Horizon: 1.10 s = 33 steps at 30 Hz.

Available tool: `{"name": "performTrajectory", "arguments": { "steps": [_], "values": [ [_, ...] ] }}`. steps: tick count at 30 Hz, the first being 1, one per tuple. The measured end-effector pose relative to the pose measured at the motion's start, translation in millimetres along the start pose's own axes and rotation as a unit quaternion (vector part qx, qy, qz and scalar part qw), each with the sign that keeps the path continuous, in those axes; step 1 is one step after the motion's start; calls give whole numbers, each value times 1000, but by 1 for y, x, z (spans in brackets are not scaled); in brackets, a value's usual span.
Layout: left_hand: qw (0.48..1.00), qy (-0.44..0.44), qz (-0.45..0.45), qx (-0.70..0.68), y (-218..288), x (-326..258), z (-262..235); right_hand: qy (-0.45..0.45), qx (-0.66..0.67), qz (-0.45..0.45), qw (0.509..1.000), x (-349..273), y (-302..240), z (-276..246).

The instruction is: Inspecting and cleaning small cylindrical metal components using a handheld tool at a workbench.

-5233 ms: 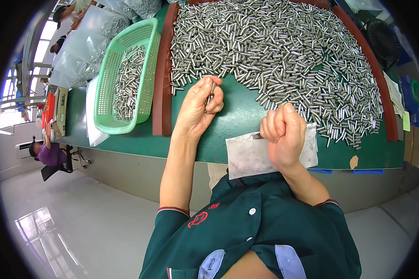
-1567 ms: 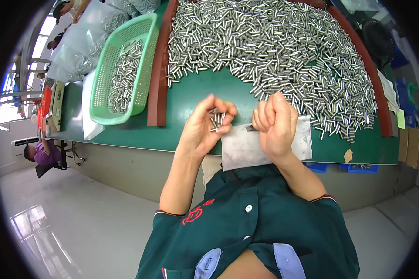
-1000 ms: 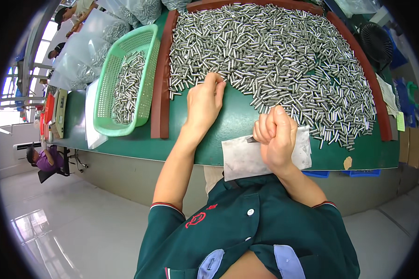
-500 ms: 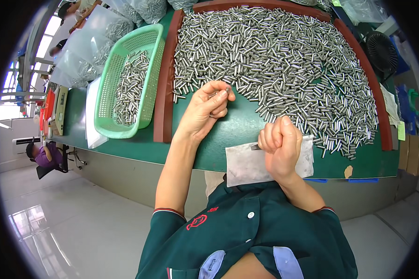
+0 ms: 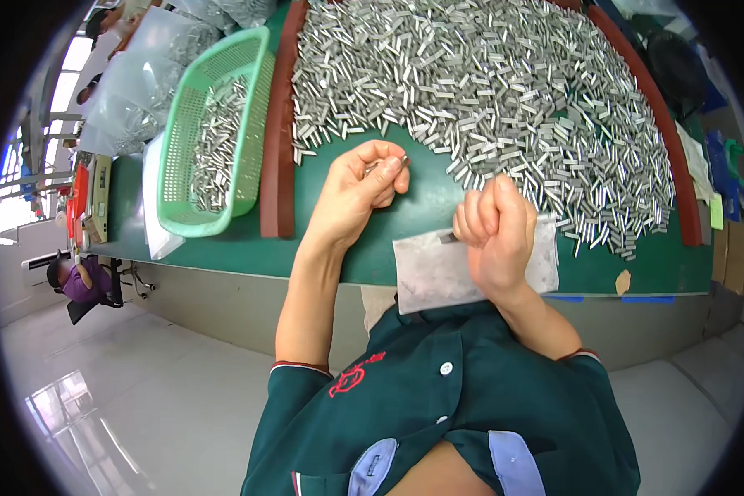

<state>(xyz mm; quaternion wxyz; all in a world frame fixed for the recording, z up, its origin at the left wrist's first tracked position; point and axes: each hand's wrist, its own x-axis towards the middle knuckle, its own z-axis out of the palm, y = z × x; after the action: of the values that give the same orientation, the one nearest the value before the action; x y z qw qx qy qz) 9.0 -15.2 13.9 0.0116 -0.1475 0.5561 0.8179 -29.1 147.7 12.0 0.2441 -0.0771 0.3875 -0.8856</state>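
Observation:
My left hand [image 5: 351,192] is closed, thumb and forefinger pinching a small metal pin [image 5: 403,161] above the green tabletop. To its right, my right hand [image 5: 498,236] is curled into a fist over a pale, smudged cloth [image 5: 422,273] at the table's near edge. A short dark grey piece [image 5: 448,237] shows at the left side of that fist; whether it is gripped or lies on the cloth, I cannot tell. What the curled fingers enclose is hidden. Beyond both hands spreads a broad layer of loose metal pins [image 5: 471,91].
Red-brown bars [image 5: 278,182] border the pins. Left of them stands a green perforated basket [image 5: 252,149] partly filled with pins. Clear bags [image 5: 136,99] of parts, a scale [image 5: 99,194] and a seated person [image 5: 87,281] are farther left. A black fan [image 5: 676,74] is far right.
The whole view has shifted, so the table and pins sit higher in the picture. Both hands keep nearly the same closed poses, with the pin still in my left fingertips.

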Motion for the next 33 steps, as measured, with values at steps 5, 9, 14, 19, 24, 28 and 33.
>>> {"name": "performTrajectory", "arguments": {
  "steps": [5, 9, 14, 19, 24, 28, 33],
  "values": [
    [923, 59, 72, 375, -8, -48, 37, 23, 10, 11, 1000, 5, -5, 0],
    [813, 76, 117, 565, -29, -65, 46, 0, 25, 2, 1000, 5, -3, -1],
    [747, 89, 110, 650, -41, -69, 48, -21, 77, -6, 997, 5, -1, -10],
    [780, 107, 131, 603, -46, -69, 46, -14, 82, 44, 996, 2, 2, -9],
    [789, 116, 135, 589, -47, -70, 47, -15, 65, 47, 997, 0, 4, -7],
    [786, 120, 134, 592, -47, -70, 47, -10, 61, 48, 997, 0, 5, -7],
    [783, 120, 151, 591, -47, -71, 48, -22, 49, 29, 998, -2, 3, -3]
  ]
}}
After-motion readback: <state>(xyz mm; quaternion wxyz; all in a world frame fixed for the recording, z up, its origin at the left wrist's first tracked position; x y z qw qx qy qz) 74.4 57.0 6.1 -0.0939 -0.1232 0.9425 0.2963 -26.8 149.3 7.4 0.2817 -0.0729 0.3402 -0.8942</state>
